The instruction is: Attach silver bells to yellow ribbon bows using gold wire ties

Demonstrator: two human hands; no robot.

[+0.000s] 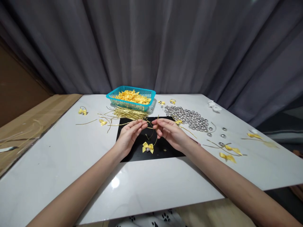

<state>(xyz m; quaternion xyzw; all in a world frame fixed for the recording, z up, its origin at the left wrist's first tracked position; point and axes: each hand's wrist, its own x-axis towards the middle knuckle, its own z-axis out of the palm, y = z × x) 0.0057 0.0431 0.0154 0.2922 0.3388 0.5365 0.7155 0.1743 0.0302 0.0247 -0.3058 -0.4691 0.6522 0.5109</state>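
Observation:
A yellow ribbon bow [145,146] with a silver heart-shaped bead [147,149] at its middle hangs or lies below my hands, over a black mat [132,154]. From the bow a thin gold cord [155,141] runs up to my right hand [168,130], whose thumb and fingers pinch it; a short end sticks up above the fingertips. My left hand [131,134] is closed in a pinch just left of it, fingertips a small gap away. What the left fingertips hold is too small to make out.
Behind the hands stands a teal basket [113,100] of yellow bows, with a bundle of gold cords [129,113] before it. Many silver beads [189,118] spread at right. Loose bows [227,157] and cords lie right; a finished-looking bow loop [82,110] lies left. Cardboard [30,126] borders the table's left.

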